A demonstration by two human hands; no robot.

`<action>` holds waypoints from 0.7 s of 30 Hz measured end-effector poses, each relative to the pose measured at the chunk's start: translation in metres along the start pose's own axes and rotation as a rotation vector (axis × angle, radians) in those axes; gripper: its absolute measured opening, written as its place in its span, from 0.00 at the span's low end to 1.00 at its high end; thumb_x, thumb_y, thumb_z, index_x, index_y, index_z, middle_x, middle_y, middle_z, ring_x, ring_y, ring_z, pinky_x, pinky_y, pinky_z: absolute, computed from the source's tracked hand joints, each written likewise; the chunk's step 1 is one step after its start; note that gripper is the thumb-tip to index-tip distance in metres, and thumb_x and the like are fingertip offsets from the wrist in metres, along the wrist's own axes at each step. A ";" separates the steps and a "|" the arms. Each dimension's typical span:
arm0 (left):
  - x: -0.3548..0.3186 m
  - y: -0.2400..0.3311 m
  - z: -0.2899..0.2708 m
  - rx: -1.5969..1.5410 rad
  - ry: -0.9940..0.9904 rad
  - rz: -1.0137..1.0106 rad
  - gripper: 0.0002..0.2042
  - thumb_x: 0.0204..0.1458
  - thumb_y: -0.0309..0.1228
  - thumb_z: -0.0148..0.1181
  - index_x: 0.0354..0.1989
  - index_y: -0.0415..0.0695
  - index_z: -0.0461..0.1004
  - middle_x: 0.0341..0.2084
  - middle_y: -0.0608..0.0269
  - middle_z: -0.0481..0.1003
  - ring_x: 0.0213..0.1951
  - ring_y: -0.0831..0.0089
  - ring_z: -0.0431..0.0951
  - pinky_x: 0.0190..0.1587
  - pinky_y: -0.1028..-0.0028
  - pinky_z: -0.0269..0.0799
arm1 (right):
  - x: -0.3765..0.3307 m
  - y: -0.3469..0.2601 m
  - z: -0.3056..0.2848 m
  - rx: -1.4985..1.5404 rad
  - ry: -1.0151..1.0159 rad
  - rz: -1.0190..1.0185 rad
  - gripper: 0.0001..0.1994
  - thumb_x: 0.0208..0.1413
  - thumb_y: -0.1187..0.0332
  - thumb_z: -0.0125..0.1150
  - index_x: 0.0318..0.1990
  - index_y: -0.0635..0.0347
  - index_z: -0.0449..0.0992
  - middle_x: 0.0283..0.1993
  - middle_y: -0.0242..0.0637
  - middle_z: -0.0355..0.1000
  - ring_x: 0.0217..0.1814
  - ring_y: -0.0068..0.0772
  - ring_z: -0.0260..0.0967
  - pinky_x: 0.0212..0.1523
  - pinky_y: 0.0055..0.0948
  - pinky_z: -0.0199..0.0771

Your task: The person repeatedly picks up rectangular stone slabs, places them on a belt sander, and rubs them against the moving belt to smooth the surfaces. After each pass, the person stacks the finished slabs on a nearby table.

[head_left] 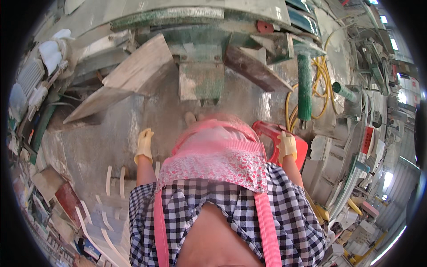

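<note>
Person stands over a dusty concrete floor (147, 120), looking straight down; pink apron (213, 155) over a checked shirt fills the middle. Both hands in yellow gloves hang at the sides, w/ nothing in them. Left hand (143, 145): fingers loosely curled, empty, over bare floor; nearest things are curved white strips (109, 180) lying on the floor just below it. Right hand (287, 146): loosely closed, holds nothing, right in front of a red plastic stool (271, 131); can't tell if it touches.

Judgement: a pause btwn moves, nothing picked up yet.

Room: open floor ahead, up to the green machine (200, 80). Leaning stone slabs (133, 71) at left, yellow hose (322, 84) and green pipe (305, 86) at right. Tight on the right side, freer on the left.
</note>
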State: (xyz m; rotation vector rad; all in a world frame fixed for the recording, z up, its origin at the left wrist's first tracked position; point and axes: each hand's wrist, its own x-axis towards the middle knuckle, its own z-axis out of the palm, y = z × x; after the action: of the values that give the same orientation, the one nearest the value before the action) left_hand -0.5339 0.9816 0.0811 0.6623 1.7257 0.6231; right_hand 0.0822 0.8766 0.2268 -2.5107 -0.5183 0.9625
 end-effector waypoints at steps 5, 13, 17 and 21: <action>0.032 0.018 0.008 -0.099 -0.042 -0.009 0.17 0.63 0.34 0.55 0.56 0.38 0.74 0.52 0.54 0.77 0.55 0.68 0.77 0.61 0.70 0.68 | 0.017 -0.099 -0.008 0.033 0.080 -0.089 0.22 0.64 0.50 0.54 0.40 0.64 0.81 0.28 0.35 0.75 0.20 0.27 0.65 0.22 0.30 0.70; 0.085 -0.007 0.030 -0.122 0.041 -0.063 0.15 0.61 0.36 0.59 0.49 0.38 0.77 0.42 0.59 0.79 0.44 0.72 0.77 0.47 0.72 0.70 | 0.101 -0.303 -0.007 0.122 -0.028 -0.327 0.22 0.66 0.52 0.54 0.43 0.65 0.81 0.32 0.37 0.75 0.24 0.24 0.68 0.29 0.23 0.67; 0.112 -0.024 0.060 -0.486 -0.035 -0.051 0.12 0.60 0.38 0.59 0.40 0.40 0.79 0.29 0.67 0.78 0.29 0.78 0.74 0.29 0.75 0.67 | 0.190 -0.391 -0.015 0.240 -0.141 -0.676 0.21 0.64 0.56 0.57 0.50 0.68 0.79 0.39 0.40 0.81 0.42 0.29 0.80 0.47 0.28 0.75; 0.077 -0.002 0.115 -1.022 -0.581 0.060 0.10 0.61 0.35 0.59 0.44 0.42 0.78 0.34 0.67 0.78 0.37 0.77 0.76 0.41 0.74 0.72 | 0.281 -0.472 -0.018 0.106 -0.004 -0.990 0.17 0.61 0.60 0.55 0.40 0.67 0.81 0.37 0.49 0.78 0.38 0.39 0.74 0.45 0.32 0.71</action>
State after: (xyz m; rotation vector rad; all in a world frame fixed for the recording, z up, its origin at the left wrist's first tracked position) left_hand -0.4392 1.0432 0.0017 0.1218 0.6878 1.1001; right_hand 0.1978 1.4063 0.3161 -1.7593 -1.4576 0.5569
